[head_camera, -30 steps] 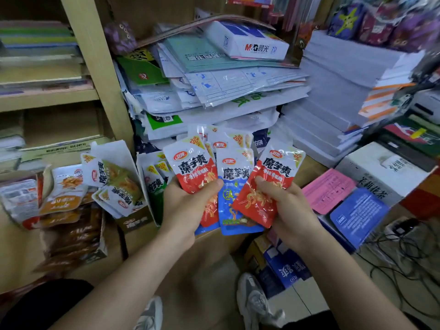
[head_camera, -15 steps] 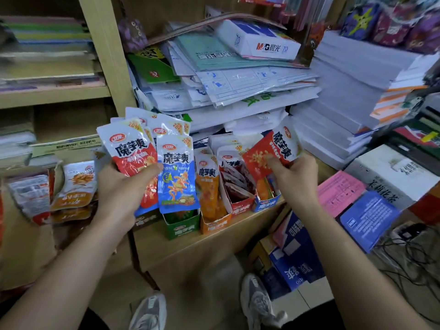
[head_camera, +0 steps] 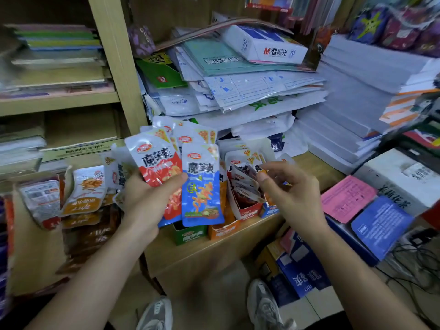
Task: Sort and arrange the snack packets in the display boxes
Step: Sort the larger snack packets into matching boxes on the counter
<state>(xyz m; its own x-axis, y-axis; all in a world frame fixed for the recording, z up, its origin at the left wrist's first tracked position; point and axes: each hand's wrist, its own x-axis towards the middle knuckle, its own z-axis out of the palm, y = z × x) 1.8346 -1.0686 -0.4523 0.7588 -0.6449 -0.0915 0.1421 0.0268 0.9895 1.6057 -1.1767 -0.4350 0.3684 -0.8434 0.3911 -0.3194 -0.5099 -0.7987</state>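
Edges and clearance: four display boxes stand in a row at the front edge of the wooden ledge point(head_camera: 214, 256), in the order green display box point(head_camera: 190, 235), orange display box point(head_camera: 223, 232), red display box point(head_camera: 250, 211), blue display box point(head_camera: 270, 210). The shelf upright point(head_camera: 119, 75) closes the left side. A heap of sleeved papers point(head_camera: 250, 91) sits behind the row and leans out above it. A tall paper stack point(head_camera: 345, 110) closes the right. A bare strip of ledge lies right of the blue box. Overhead room is limited to the gap between the two hands, above the red and orange boxes.

Left hand point(head_camera: 147, 201): it grips a fan of snack packets point(head_camera: 202, 186) upright above the green box, with a red packet point(head_camera: 157, 163) and a blue one at the front. The thumb point(head_camera: 176, 181) presses across the faces and the other fingers are curled behind, out of sight.

Right hand point(head_camera: 292, 194): it holds nothing. The fingers point(head_camera: 281, 167) are loosely curved and slightly parted. The forefinger and thumb tips point left, just beside the tops of the boxed packets point(head_camera: 242, 184) standing in the red box. The fingertips are blurred, so contact with those packets cannot be confirmed.

Other stock: a cardboard carton point(head_camera: 35, 246) left of the upright holds orange and brown packets.
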